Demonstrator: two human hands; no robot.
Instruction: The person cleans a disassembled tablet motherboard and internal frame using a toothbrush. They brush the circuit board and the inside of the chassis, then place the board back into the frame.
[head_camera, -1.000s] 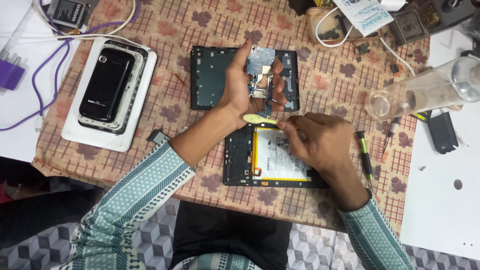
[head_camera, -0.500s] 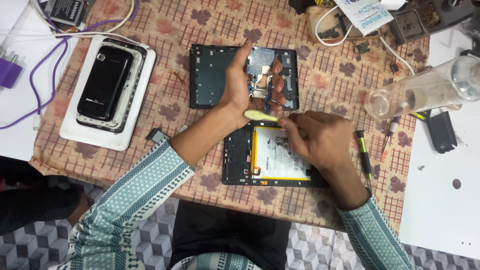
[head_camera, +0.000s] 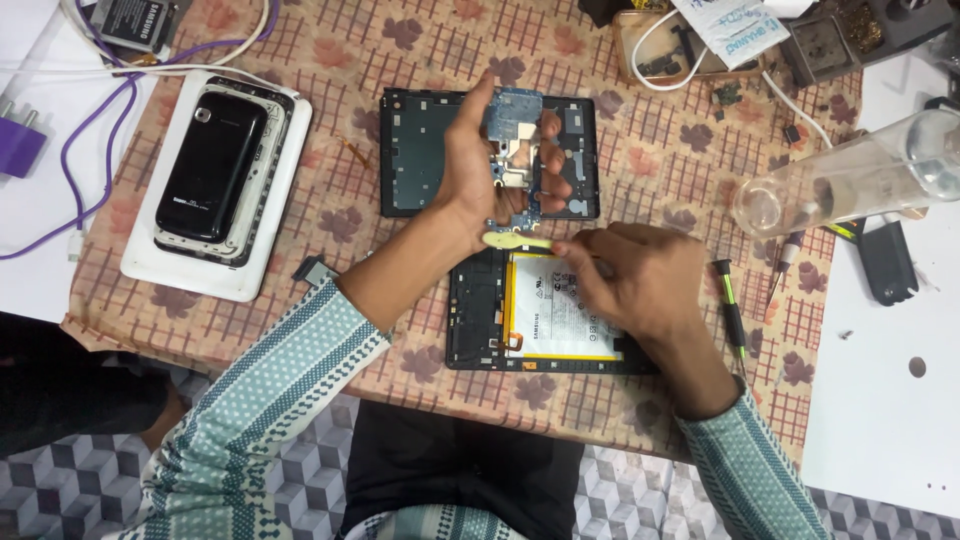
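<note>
Circuit board, small and blue-green with a silvery metal shield (head_camera: 515, 150), was the piece we had in hand, though we take the scene from its largest things down. Biggest was the brown floral checked cloth (head_camera: 660, 180) that covered the table under both our hands. Well to the left of our left hand lay a white rectangular tablet shell (head_camera: 285, 150) with a black phone body (head_camera: 210, 165) resting on top of it. Directly beneath the left hand sat a black rectangular tablet frame (head_camera: 415, 150), lying flat. Just under our right hand lay a second black tablet chassis (head_camera: 475, 310) carrying a flat white battery with a yellow edge (head_camera: 550, 310). Off to the right of the right hand, a clear plastic bottle (head_camera: 850, 180) lay on its side. A purple cable (head_camera: 90, 160) curled at the far left, well away from both hands.

Our left hand (head_camera: 475, 185) was closed around the board, thumb on one side and fingers on the other, and held it up above the black frame. Our right hand (head_camera: 635, 275) was pinched shut on a pale yellow plastic pry tool (head_camera: 515, 241), whose flat tip pointed left, toward the heel of the left hand, just below the board. We could not tell whether the tip touched the board. A green-and-black screwdriver (head_camera: 732, 310) lay just right of the right hand.
</note>
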